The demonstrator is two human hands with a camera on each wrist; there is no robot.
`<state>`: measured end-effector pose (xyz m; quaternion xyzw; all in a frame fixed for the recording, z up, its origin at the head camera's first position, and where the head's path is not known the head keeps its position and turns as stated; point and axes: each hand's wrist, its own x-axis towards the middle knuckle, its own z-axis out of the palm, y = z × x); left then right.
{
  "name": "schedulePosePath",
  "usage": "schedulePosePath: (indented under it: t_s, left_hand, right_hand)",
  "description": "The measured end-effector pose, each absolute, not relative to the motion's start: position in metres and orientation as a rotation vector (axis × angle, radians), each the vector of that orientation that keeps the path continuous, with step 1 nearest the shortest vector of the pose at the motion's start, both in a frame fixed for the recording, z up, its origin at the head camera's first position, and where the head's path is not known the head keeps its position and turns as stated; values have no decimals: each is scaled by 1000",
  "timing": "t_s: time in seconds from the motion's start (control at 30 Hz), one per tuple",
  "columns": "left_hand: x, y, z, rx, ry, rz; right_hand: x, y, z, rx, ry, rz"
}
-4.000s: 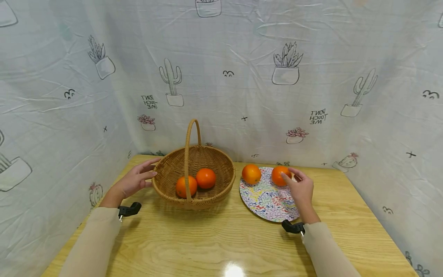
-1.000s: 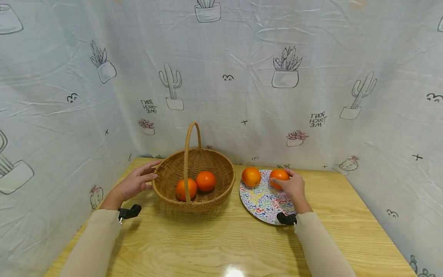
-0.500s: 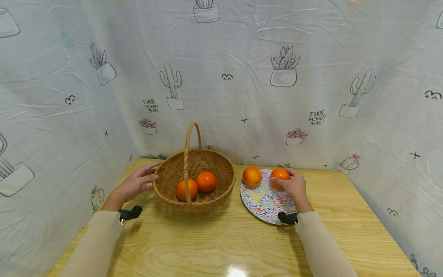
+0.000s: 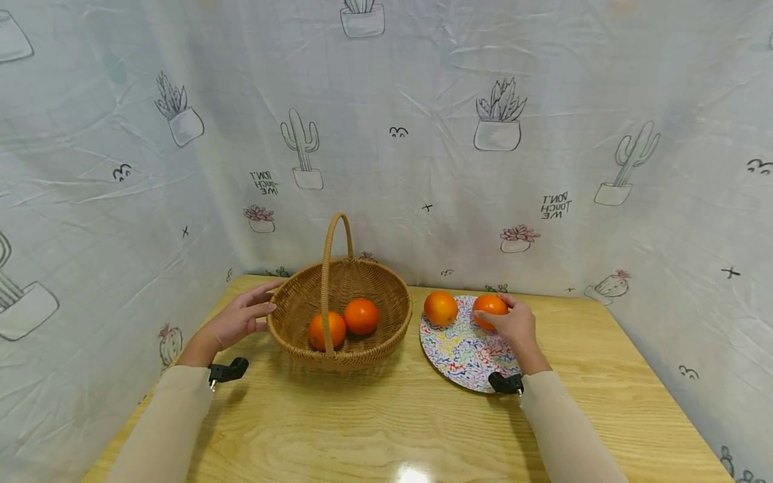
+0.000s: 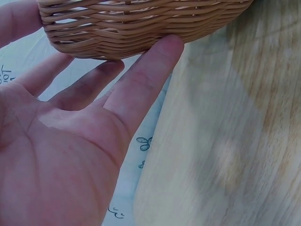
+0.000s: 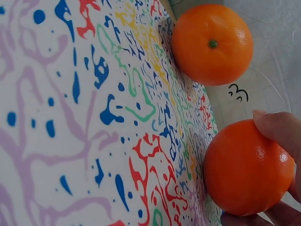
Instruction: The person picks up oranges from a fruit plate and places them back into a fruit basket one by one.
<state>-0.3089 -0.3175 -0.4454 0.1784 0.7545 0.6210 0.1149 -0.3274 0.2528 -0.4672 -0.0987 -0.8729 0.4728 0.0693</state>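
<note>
My right hand (image 4: 515, 329) pinches an orange (image 4: 490, 312) between thumb and fingers, at the back right of a round plate (image 4: 468, 359) with a colourful squiggle pattern. Another orange (image 4: 441, 308) rests at the plate's back left; the right wrist view shows the green stem end of this orange (image 6: 212, 44). A wicker basket (image 4: 368, 352) with a tall handle stands left of the plate, with two oranges inside: one orange (image 4: 327, 331) behind the handle's near foot and a second orange (image 4: 361, 316) beside it. My left hand (image 4: 238, 318), fingers spread and nearly straight, touches the basket's left side.
Everything stands on a light wooden table (image 4: 338, 429). A pale curtain (image 4: 386, 188) printed with cacti hangs close behind the basket and plate and along both sides. A black wrist mount sits on each of my wrists.
Over four seconds, my right hand has come slightly left and settled more closely around its orange. In the last second it has barely moved. My left hand keeps its place at the basket.
</note>
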Motion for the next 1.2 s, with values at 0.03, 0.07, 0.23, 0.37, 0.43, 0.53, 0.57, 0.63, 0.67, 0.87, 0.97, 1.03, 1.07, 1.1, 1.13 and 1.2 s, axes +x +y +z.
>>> schedulePosePath:
  t_s: [0.03,0.07,0.23,0.37,0.43,0.53,0.57,0.63,0.67,0.87,0.97,1.03,1.07,1.1,1.13,1.2]
  left_hand:
    - [-309,-317,-445,529,2210,1820]
    - [-309,-317,-444,533,2207,1821]
    - [-309,-317,-441,527,2204,1822]
    - [-308,-316,-440,510,2210,1825]
    - [-308,-316,-440,505,2213,1824]
    - [-308,-316,-439,500,2212,1824]
    - [-308,-316,-439,500,2211,1825]
    - [-308,-316,-439,504,2206,1825]
    - [-308,-316,-439,506,2205,1824]
    - [-309,-317,-439,507,2216,1813]
    - [-310,-317,-440,506,2217,1813]
    - [-310,-317,-440,504,2214,1817]
    - [-310,-317,-440,504,2206,1824]
    - [-310,-317,-440,505,2198,1830]
    - [-310,-317,-441,505,2190,1837]
    - [-311,-317,-441,506,2175,1851]
  right_hand:
    - [-327,253,-467,-291,-2628,1420]
    - [-327,254,-466,-286,-2629,1421]
    - [-328,255,-464,-264,-2632,1436]
    - [-329,255,-464,-247,-2624,1441]
    - [-328,255,-464,-247,-2618,1451]
    - [-326,256,-464,-242,-2613,1467]
    - [-326,256,-464,-238,-2613,1471]
    - [-324,257,-464,-227,-2615,1483]
    - [-323,257,-464,-224,-2613,1493]
    - [-318,257,-460,-183,-2594,1545]
    - [-316,256,-459,-142,-2596,1557]
    - [-315,255,-458,-115,-2602,1566]
    - [-314,255,-457,-109,-2606,1570]
    - [-313,254,-456,-100,-2610,1573]
    - [-313,254,-455,-90,-2612,1579]
    - [-311,253,-452,-78,-2612,1589]
